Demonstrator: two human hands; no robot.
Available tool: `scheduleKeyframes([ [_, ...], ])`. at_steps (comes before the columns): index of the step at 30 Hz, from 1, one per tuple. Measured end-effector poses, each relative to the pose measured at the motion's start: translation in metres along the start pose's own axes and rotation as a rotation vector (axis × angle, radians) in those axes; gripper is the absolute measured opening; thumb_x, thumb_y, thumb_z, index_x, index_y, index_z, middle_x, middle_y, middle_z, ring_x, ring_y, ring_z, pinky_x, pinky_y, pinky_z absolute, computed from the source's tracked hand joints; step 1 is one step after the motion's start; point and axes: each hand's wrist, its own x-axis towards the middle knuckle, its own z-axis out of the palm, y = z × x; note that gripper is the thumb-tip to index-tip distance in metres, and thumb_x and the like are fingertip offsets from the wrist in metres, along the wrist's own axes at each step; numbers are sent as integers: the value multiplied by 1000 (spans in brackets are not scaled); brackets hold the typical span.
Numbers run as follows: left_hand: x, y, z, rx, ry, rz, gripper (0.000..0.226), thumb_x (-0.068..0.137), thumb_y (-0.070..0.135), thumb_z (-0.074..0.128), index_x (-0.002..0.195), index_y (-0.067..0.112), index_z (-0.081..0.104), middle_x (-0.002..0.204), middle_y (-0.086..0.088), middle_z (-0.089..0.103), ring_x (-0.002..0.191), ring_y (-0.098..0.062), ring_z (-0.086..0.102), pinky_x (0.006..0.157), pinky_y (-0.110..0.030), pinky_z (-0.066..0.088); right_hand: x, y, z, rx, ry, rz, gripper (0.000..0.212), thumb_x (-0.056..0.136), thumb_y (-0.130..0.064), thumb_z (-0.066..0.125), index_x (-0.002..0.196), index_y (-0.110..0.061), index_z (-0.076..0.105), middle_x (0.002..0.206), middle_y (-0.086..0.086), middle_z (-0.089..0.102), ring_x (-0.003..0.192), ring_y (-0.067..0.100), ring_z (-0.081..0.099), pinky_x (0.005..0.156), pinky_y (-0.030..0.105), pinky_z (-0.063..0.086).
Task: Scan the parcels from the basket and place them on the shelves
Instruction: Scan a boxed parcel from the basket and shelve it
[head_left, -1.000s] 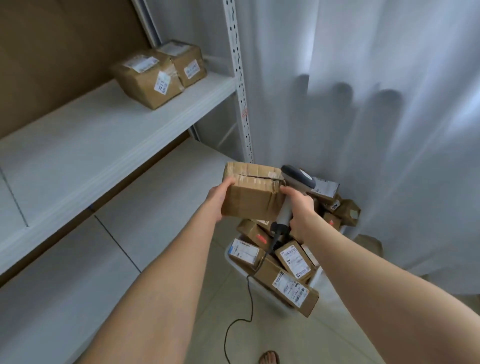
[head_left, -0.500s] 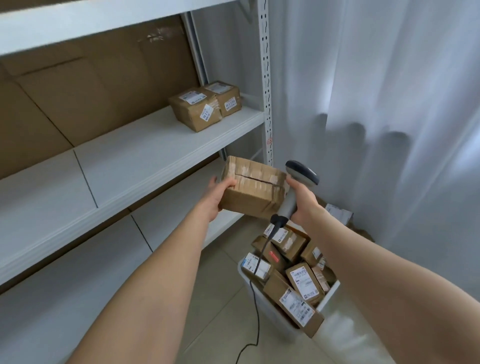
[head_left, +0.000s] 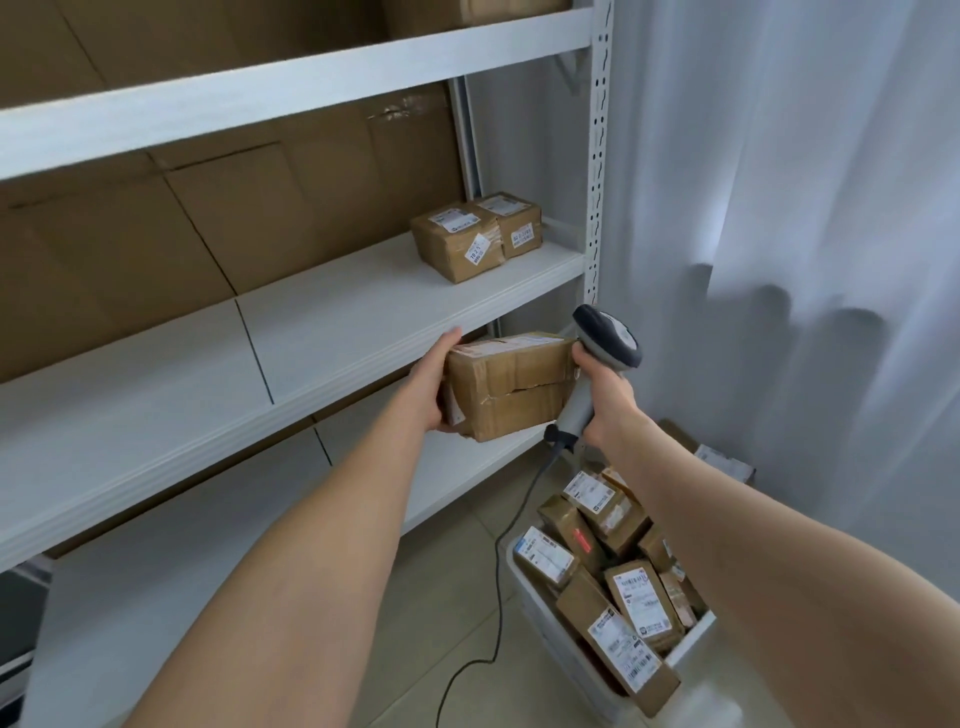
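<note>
A taped brown cardboard parcel (head_left: 511, 387) is in the air just in front of the middle shelf (head_left: 332, 322). My left hand (head_left: 434, 387) grips its left end. My right hand (head_left: 605, 397) holds a grey barcode scanner (head_left: 605, 343) by the handle against the parcel's right end, its cable hanging down to the floor. Two labelled parcels (head_left: 475, 236) sit side by side at the right end of the middle shelf. Below my right arm, a white basket (head_left: 550, 629) holds several labelled parcels.
The white metal shelving has an upper shelf (head_left: 291, 88), a lower shelf (head_left: 218, 530) and a perforated upright post (head_left: 597, 156). Brown cardboard backs the shelves. A pale curtain (head_left: 779, 208) hangs on the right. The scanner cable (head_left: 498, 587) trails over the tiled floor.
My view has tilted upward, bringing the upper shelf into sight. Both hands have carried the parcel and scanner up from above the basket toward the middle shelf.
</note>
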Motion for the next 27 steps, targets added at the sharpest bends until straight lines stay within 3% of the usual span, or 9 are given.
scheduleKeyframes([
  [3,1,0,-3,-10,70,104,26,82,37,57,97,17,66,96,-9,72,90,-26,65,87,-44,50,-2,1,11,25,-33,19,56,82,-36,76,129,-21,50,119,9,61,107,31,59,97,54,48],
  [7,2,3,-13,39,76,212,11,86,26,55,89,18,62,93,-7,69,84,-21,64,82,-37,50,-5,5,29,28,-63,42,53,81,-37,76,126,-22,53,116,8,66,103,31,64,95,54,50],
  [10,4,7,-24,118,30,223,6,86,21,55,88,19,60,88,-7,65,79,-19,58,74,-33,48,-5,7,36,40,-65,58,45,83,-25,75,123,-20,55,112,9,70,99,33,68,91,57,51],
  [13,4,9,-34,204,-59,192,8,88,28,57,91,21,61,83,-4,66,78,-17,58,69,-31,50,-6,4,42,26,-54,44,38,85,-11,69,121,-14,54,110,13,70,95,33,70,87,55,54],
  [16,6,8,-40,245,-117,112,19,87,42,58,90,24,62,83,-3,68,82,-19,60,83,-37,48,-9,1,53,-7,-53,6,34,87,-4,63,118,-12,53,108,16,70,94,34,69,83,54,56],
  [18,8,5,-44,271,-132,79,20,86,43,60,94,24,62,89,-4,69,89,-22,60,95,-44,46,-12,0,60,-40,-50,-15,35,85,-2,62,117,-13,54,109,17,69,96,35,69,84,56,55],
  [20,10,3,-47,266,-123,95,24,85,41,63,103,25,62,96,-6,69,97,-25,61,99,-51,44,-14,-1,64,-72,-46,-32,35,84,-3,63,117,-15,55,110,16,69,98,35,68,87,56,54],
  [24,10,3,-46,185,8,181,49,85,37,66,129,24,50,100,-3,66,89,-23,60,86,-47,49,-17,1,70,-206,-25,-64,32,84,-6,66,115,-12,58,109,15,67,96,30,67,84,44,56],
  [27,13,2,-46,67,82,221,59,86,34,68,138,25,42,115,-4,62,83,-20,58,69,-38,46,-26,3,71,-322,-46,-84,8,87,-6,64,94,-9,61,86,11,66,66,18,61,62,28,52],
])
